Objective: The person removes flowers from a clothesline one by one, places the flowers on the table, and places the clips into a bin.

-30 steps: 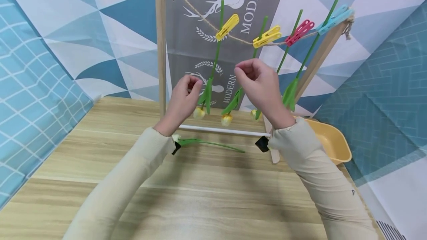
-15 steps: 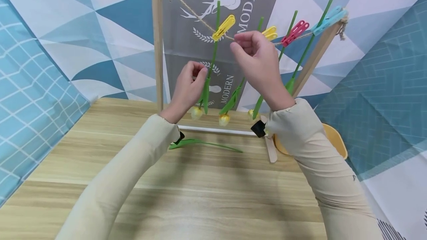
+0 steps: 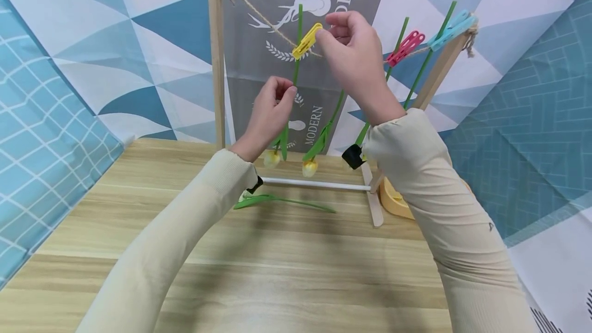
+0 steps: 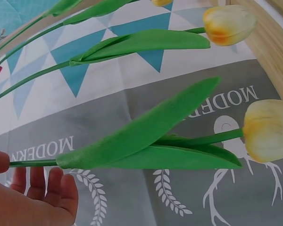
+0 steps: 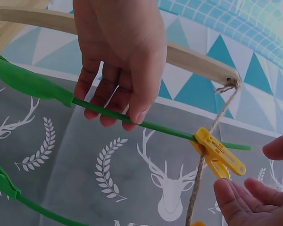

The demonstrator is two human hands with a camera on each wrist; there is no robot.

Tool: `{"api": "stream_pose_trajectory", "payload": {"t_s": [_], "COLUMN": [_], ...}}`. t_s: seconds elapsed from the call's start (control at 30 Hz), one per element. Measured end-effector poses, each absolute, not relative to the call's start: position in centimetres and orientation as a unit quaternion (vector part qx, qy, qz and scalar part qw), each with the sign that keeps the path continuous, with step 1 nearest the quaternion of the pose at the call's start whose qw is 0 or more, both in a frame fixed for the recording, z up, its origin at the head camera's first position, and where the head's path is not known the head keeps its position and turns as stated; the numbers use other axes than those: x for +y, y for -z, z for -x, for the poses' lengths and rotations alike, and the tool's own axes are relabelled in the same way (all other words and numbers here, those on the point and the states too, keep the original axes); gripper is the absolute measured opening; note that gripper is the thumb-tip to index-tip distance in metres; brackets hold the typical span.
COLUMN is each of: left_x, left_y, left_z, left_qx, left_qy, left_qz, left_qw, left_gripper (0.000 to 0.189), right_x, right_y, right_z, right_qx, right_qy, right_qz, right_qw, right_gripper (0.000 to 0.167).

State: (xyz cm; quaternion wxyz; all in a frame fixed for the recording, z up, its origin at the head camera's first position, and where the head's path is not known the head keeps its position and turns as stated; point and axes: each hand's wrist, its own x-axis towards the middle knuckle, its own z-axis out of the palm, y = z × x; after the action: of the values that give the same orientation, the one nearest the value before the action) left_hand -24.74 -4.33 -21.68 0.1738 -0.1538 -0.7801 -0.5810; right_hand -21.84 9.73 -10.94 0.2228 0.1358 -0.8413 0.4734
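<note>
An artificial yellow-white tulip hangs head down from a rope, clipped by a yellow clothespin. My left hand pinches its green stem below the clothespin, with the thumb in front and the fingers behind, as the right wrist view shows. Around the clothespin's free end, my right hand holds its thumb and fingers spread, with a gap in the right wrist view. A second tulip hangs to the right; my right hand hides its clothespin in the head view.
A red clothespin and a light-blue clothespin hold further stems on the rope. Another tulip lies on the wooden table. A wooden post supports the rope. The yellow basin sits behind my right sleeve.
Both hands have risen. The left has come to the leftmost hanging tulip's stem, and the right has moved up beside that tulip's yellow clothespin.
</note>
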Motion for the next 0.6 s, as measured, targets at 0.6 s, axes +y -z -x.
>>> {"api": "stream_pose_trajectory", "payload": {"t_s": [0.6], "left_x": [-3.2], "left_y": [20.7], "left_z": [25.3], "left_qx": [-0.764], "left_qy": [0.595], "left_qz": [0.174], "left_qw": [0.177], "left_gripper": [0.022], "right_x": [9.3], "right_y": [9.9], "right_z": [22.9], "right_qx": [-0.850], "right_qy": [-0.500], "right_qz": [-0.102], "right_qw": [0.131], "right_gripper": [0.042]}}
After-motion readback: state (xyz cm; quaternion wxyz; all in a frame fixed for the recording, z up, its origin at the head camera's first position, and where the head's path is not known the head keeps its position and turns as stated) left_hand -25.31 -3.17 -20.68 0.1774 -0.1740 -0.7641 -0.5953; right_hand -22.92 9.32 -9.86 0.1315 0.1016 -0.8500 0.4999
